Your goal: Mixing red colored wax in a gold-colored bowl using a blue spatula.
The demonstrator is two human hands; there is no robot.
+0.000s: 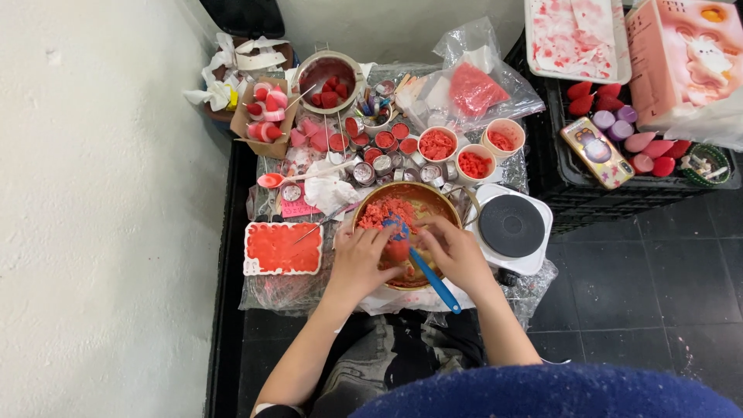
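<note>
Both hands are down in the big round metal bowl (433, 203) that sits in the middle of the plastic-covered table, right next to a small white hot plate (511, 226) with a black round top. The bowl has crumbly red paste (385, 210) piled toward its far left side. The left hand (358, 259) is curled around a small red teardrop-shaped piece (398, 249), fingers bent in on it, and the right hand (455, 249) is closed on it from the other side, so they're pinching it between them over the near part of the bowl. A blue spatula (435, 281) leans across the bowl rim, its handle sticking out toward the person under the right hand; can't tell if the right hand is actually gripping it or it's just lying there.

Left of the bowl there's a white rectangular tray (283, 248) filled with flat red stuff. Behind the bowl: a bunch of little round tins (385, 140) with red filling, three pale cups (474, 162) of red bits, and a cardboard box (264, 116) holding red and pink teardrop shapes
</note>
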